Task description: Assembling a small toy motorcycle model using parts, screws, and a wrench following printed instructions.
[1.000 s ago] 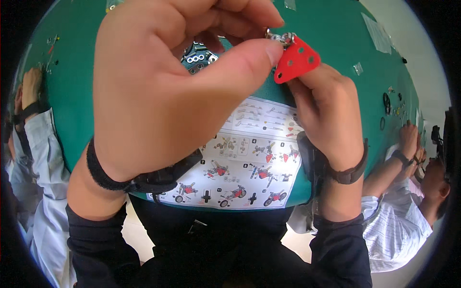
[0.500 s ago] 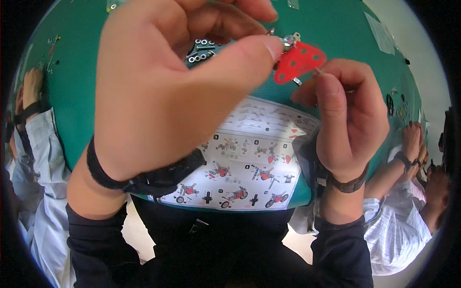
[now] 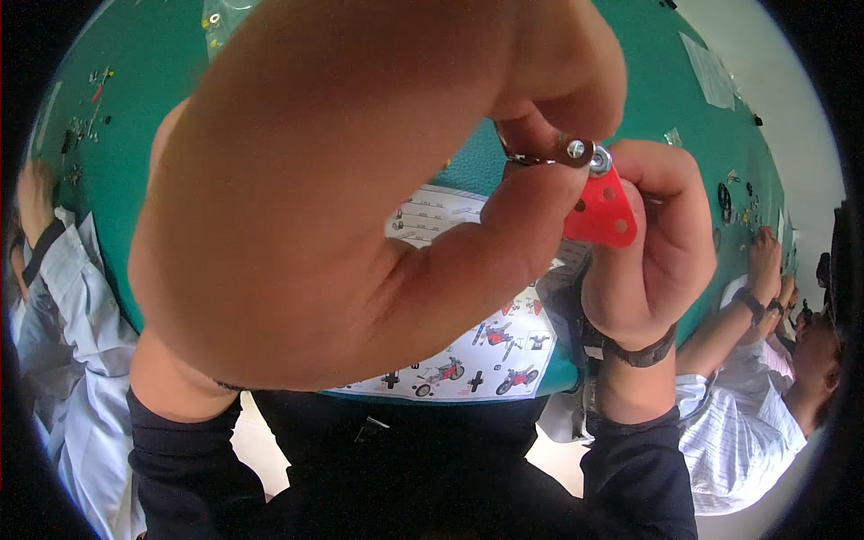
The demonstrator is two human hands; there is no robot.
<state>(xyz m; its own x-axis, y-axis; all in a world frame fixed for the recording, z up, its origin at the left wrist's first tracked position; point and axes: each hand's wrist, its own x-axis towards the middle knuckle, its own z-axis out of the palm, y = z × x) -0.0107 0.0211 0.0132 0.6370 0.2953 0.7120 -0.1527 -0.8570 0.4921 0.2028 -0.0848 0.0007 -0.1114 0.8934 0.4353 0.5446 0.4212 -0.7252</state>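
Note:
A red triangular plate point(image 3: 610, 209) with several holes is held up between my two hands. Fixed by its upper corner is a dark metal bracket point(image 3: 565, 151) with a round bolt head, and beside that sits a silver nut point(image 3: 600, 162). My left hand point(image 3: 360, 207) looms large close to the view, its thumb and fingers closed on the bracket and the plate's left edge. On the plate's right side, my right hand point(image 3: 661, 238) has curled fingers and a thumb pressed near its edge. The fingertips of both hands are partly hidden.
Under my hands lies a printed instruction sheet point(image 3: 517, 346) on the green table point(image 3: 270, 9). A clear bag of small parts point(image 3: 216, 25) rests at the far left. Other people's arms point(image 3: 76, 288) work at the left and right, near scattered small parts point(image 3: 751, 202).
My left hand has come closer and turned, covering the loose nuts and bolts seen before. The red plate has shifted right and down and turned, now against my right hand.

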